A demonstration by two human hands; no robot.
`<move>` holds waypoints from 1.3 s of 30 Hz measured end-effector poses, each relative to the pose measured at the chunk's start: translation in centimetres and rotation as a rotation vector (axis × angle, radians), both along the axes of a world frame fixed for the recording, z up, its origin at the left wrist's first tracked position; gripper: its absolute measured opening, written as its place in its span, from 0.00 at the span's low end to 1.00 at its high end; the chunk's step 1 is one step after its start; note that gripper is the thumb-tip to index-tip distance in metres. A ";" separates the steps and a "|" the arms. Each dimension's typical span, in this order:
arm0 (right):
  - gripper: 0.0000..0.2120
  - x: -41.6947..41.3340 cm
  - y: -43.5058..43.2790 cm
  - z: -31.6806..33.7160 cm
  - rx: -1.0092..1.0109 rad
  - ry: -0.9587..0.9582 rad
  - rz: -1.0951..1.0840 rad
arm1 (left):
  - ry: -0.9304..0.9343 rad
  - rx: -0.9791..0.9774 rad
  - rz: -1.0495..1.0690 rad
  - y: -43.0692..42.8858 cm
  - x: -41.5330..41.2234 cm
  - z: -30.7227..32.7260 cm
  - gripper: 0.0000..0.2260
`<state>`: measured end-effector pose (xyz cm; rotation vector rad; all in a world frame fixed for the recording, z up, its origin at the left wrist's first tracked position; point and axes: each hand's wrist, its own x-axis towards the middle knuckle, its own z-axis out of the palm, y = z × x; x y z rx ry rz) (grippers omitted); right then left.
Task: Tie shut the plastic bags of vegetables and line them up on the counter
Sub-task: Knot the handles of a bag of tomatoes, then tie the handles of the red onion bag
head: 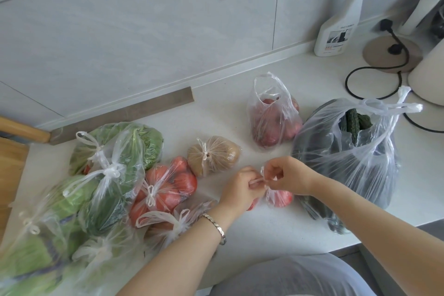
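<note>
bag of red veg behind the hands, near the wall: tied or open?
Open. The bag of red vegetables stands upright with its handles loose and mouth gaping; no knot, unlike the tied potato bag.

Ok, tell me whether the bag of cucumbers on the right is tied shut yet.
No, the bag of cucumbers gapes open with its handles loose, while both hands work on the small bag of red vegetables.

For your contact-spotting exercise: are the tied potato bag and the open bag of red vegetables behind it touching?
Apart. The head view shows bare counter between potato bag and open bag.

Leafy-green bags (28,254) blurred and cut off at lower left; spray bottle (336,28) label unreadable.
</note>
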<state>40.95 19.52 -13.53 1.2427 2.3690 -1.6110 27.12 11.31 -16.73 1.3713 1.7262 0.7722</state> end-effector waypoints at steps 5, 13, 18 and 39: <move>0.12 1.4 -0.4 -1.3 -0.696 0.290 -0.405 | -0.067 -0.001 0.024 -0.2 0.1 -0.4 0.07; 0.08 1.7 -3.0 -2.3 0.477 0.212 -0.161 | -0.316 -0.305 0.169 0.1 0.4 -0.8 0.07; 0.10 2.2 -2.7 -2.2 0.872 0.218 0.113 | -0.458 -0.411 0.177 0.3 0.4 -0.6 0.07; 0.07 3.7 -4.1 -2.5 0.382 0.011 0.081 | 0.095 -0.370 0.200 2.0 0.2 0.1 0.08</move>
